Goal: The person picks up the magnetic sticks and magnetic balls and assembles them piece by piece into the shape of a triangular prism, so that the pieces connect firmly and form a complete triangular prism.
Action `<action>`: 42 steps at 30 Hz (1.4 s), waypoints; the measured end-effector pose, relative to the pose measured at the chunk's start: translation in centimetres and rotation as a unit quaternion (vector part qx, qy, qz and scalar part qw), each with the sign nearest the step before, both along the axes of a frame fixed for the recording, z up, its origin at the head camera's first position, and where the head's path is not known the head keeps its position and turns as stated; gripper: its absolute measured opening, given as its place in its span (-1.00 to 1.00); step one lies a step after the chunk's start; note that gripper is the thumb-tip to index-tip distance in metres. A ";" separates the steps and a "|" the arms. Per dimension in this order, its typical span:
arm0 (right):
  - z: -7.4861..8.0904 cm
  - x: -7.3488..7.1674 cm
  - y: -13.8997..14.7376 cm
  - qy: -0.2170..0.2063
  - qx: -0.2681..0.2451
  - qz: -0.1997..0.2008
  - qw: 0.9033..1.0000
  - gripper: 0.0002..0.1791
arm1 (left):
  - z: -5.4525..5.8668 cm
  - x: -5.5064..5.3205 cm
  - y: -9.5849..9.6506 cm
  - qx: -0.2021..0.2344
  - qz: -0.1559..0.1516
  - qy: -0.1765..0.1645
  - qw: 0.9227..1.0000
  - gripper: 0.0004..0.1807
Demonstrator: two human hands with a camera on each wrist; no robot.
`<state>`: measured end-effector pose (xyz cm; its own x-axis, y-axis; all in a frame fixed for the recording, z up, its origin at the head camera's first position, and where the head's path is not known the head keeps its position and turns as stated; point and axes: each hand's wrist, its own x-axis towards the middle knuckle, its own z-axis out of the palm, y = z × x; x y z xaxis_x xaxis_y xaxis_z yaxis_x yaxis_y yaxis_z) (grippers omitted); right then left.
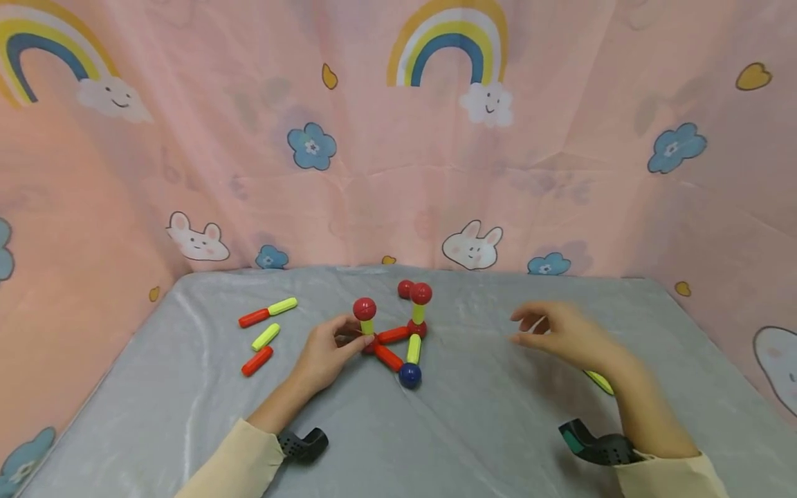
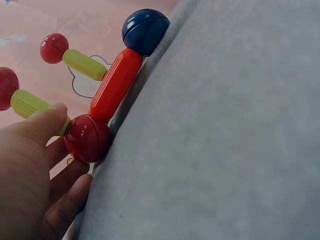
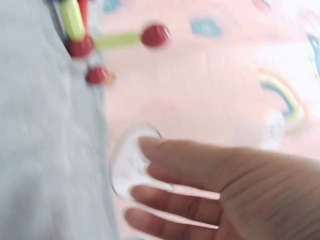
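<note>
At left on the gray tabletop (image 1: 486,422), loose red rods (image 1: 257,362) and yellow rods (image 1: 266,337). Next, left grip (image 1: 326,354), pinching the triangular frame (image 1: 394,335) by its left corner, at the foot of a yellow post (image 1: 367,327): possible tipping or parting from an uneven squeeze. Mid-scene, same frame, blue ball (image 1: 409,375) at near corner; beyond the far corner, loose red ball (image 1: 405,289), liable to roll if bumped. At right, right grip (image 1: 563,335), released and empty; under its wrist, half-hidden yellow rod (image 1: 600,382), possibly knocked by a low forearm.
</note>
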<state>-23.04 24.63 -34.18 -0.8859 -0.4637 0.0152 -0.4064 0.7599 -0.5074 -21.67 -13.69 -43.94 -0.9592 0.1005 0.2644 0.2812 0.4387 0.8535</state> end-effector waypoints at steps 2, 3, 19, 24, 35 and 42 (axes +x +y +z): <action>0.2 -0.1 1.8 0.007 0.019 -0.017 1.000 -0.55 | 0.1 0.0 0.0 0.000 -0.001 0.002 1.000 -0.79; 0.3 -0.2 2.6 0.008 0.030 -0.027 0.999 -0.55 | 0.2 0.0 0.0 -0.001 -0.003 0.005 1.000 -0.79; -1.3 -0.8 8.1 -0.080 0.098 -0.087 0.988 -0.56 | 0.3 0.2 -0.1 -0.007 -0.011 0.016 1.000 -0.78; -1.4 -0.8 7.7 -0.078 0.104 -0.080 0.988 -0.54 | 0.2 0.2 -0.1 -0.007 -0.009 0.011 1.000 -0.79; -2.1 -1.1 6.6 -0.075 0.122 -0.056 0.988 -0.57 | 0.2 0.3 -0.2 -0.008 -0.009 0.005 1.000 -0.77; -2.2 -1.1 6.1 -0.079 0.097 -0.029 0.992 -0.65 | 0.1 0.2 -0.1 -0.004 -0.011 0.003 1.000 -0.76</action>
